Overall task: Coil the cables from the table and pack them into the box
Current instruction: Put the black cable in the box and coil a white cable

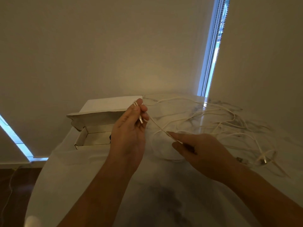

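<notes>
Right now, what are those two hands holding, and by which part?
Both hold one white cable. The left hand pinches it near its plug end, wound over the fingers; the right hand pinches the strand further along.

We see a desk (164, 185) of glossy, marble-look stone — pale with grey veins, mirroring the window; the box (101, 112) is matt white cardboard, rough at its torn flap; the cables (205, 118) are smooth cream plastic — one plug (141, 120) tipped in shiny metal.
</notes>
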### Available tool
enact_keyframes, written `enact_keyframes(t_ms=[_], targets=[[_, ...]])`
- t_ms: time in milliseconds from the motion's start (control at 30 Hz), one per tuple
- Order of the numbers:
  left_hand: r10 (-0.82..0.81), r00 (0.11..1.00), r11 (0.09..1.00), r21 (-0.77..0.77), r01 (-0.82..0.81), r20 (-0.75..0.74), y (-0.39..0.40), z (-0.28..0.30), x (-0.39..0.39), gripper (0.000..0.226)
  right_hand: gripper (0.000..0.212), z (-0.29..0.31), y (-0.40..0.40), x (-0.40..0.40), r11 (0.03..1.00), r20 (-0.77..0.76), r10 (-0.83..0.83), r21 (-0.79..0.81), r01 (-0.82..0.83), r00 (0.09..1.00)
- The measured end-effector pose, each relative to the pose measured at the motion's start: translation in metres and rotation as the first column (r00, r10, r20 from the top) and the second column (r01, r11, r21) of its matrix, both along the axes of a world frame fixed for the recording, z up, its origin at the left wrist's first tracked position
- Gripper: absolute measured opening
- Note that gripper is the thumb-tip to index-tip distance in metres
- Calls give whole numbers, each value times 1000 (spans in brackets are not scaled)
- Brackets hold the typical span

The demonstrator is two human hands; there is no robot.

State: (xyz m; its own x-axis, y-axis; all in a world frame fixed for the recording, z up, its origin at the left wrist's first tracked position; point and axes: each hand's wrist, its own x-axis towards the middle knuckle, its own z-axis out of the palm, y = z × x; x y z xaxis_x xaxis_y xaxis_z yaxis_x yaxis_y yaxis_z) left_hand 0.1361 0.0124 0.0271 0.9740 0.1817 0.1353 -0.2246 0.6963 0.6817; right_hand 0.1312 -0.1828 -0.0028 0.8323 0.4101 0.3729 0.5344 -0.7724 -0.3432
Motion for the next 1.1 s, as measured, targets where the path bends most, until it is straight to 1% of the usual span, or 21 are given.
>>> enact_keyframes(t_ms=[133,200,300,367,433,500,567,600,633,700,767,833,900,967,1100], targets=[[79,997,993,90,-78,-9,-2,-3,1,25,45,9,10,-15,986,33,117,-123,-112,993],[104,995,984,145,-102,-8,-6,-5,0,24,43,14,15,-22,977,57,164,-150,-154,985],[148,988,927,344,-150,33,-10,-9,-1,29,31,18,15,-26,973,57,195,-141,-185,979],[153,985,842,512,-172,78,-12,-13,-2,39,15,19,14,-26,969,55,207,-148,-197,977],[123,986,727,667,-164,109,-15,-16,-3,37,2,20,13,-27,969,73,217,-136,-206,974],[44,992,615,779,-119,116,-19,-17,-6,32,10,20,13,-28,977,115,204,-84,-195,972],[-33,992,511,855,-88,122,-21,-17,-9,30,5,21,12,-26,984,175,175,0,-178,969],[-60,991,485,871,-77,121,-22,-17,-10,29,4,21,10,-25,985,195,155,39,-166,968],[-81,990,478,877,-60,112,-22,-17,-11,28,10,22,8,-23,986,208,133,75,-151,969],[-119,990,491,871,-13,82,-23,-17,-11,30,15,21,4,-18,987,220,77,122,-106,973],[-151,988,495,868,43,37,-23,-15,-11,35,8,20,0,-14,985,235,2,168,-43,972],[-188,982,482,872,88,4,-22,-12,-11,40,7,20,-2,-11,980,254,-63,199,12,965],[-222,975,455,882,119,-17,-20,-11,-12,50,13,19,-4,-9,977,266,-80,213,22,961],[-215,976,441,888,133,-40,-21,-10,-13,62,19,18,-4,-7,975,281,-78,222,14,956],[-216,973,464,869,171,-77,-24,-11,-16,73,17,17,-6,-2,966,287,-98,257,22,953]])
